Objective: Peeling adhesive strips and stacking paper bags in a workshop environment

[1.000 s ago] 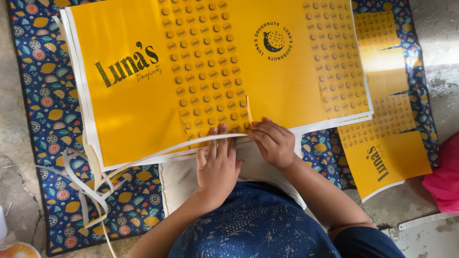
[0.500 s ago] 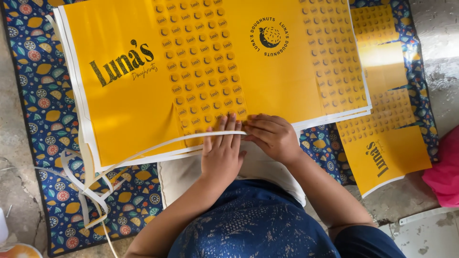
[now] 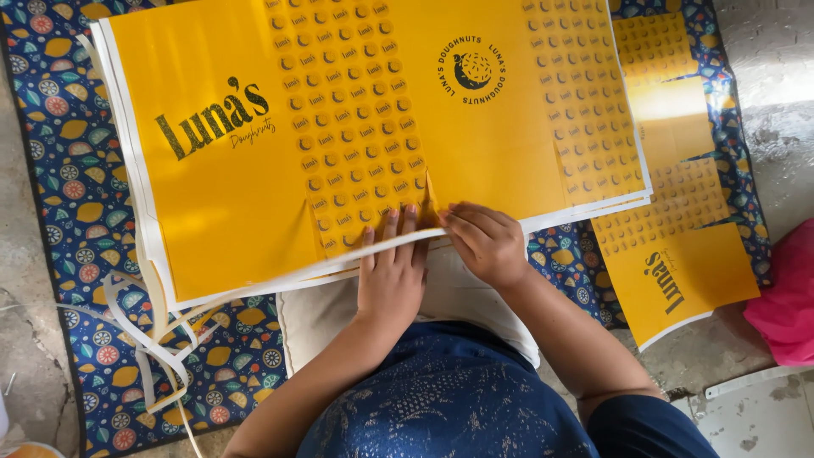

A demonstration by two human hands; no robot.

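Note:
A stack of large yellow printed sheets (image 3: 254, 195) with white borders lies across a patterned blue mat (image 3: 59, 170). My left hand (image 3: 392, 276) lies flat on the near edge of the top sheet, fingers spread a little. Just to its right, my right hand (image 3: 485, 242) has its fingers curled on the same edge, pinching the paper beside a short cut or slit (image 3: 430, 199) in the sheet. The two hands almost touch.
A folded yellow sheet (image 3: 678, 254) lies on the mat at the right. Loose white paper strips (image 3: 144, 331) trail at the lower left. A pink cloth (image 3: 784, 297) sits at the right edge. A cream cushion (image 3: 322, 314) lies under my arms. Bare concrete floor (image 3: 25, 339) surrounds the mat.
Both hands have slid a little further onto the near edge of the top sheet. The stack has kept its place.

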